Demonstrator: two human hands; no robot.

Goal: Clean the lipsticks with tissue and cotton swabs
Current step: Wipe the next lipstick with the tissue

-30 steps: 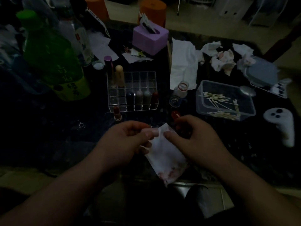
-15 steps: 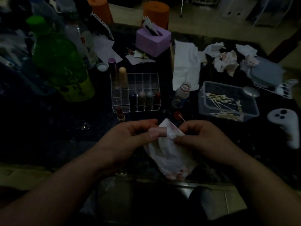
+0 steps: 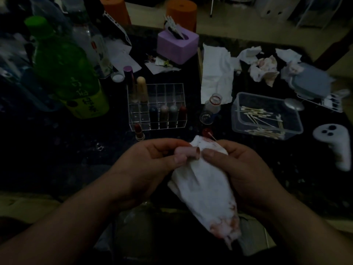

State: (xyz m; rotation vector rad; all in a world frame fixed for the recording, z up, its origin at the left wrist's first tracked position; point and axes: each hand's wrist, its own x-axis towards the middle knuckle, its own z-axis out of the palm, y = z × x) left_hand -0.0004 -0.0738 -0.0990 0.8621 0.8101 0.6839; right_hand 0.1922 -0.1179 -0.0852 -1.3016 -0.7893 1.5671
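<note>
Between the left hand's curled fingers sits a pink lipstick tube, its open end touching the stained tissue gripped by the right hand; just beyond the fingers stands a clear organizer holding lipsticks in its front row

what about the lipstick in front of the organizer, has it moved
No. The lipstick stands at the organizer's front left corner, just as before.
</note>
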